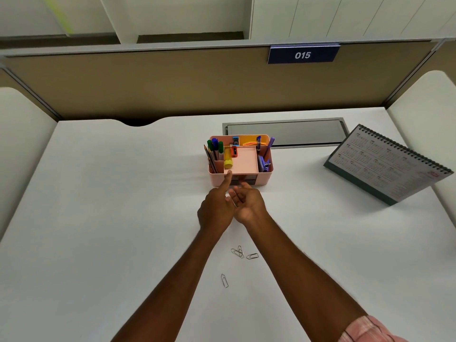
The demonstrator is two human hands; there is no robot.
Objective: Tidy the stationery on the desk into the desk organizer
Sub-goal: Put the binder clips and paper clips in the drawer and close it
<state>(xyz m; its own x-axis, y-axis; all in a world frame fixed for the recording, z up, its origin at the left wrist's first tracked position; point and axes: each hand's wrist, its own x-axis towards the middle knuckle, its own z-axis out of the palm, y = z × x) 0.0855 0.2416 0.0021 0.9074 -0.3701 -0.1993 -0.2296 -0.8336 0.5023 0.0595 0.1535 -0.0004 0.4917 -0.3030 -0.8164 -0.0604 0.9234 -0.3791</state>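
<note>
Bracing the desk organizer (266,174) just ahead with my left hand's (216,210) straight forefinger, I'd tip my cupped right hand (249,204), contents unclear, slowly over its rim.

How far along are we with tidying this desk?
Mostly done: markers, a yellow glue stick and other items sit in the pink organizer. In hand: the left hand touches its front rim with one finger; the right hand curls by the drawer, contents unclear. Left: a paper clip cluster and two single clips lie loose on the desk.
</note>
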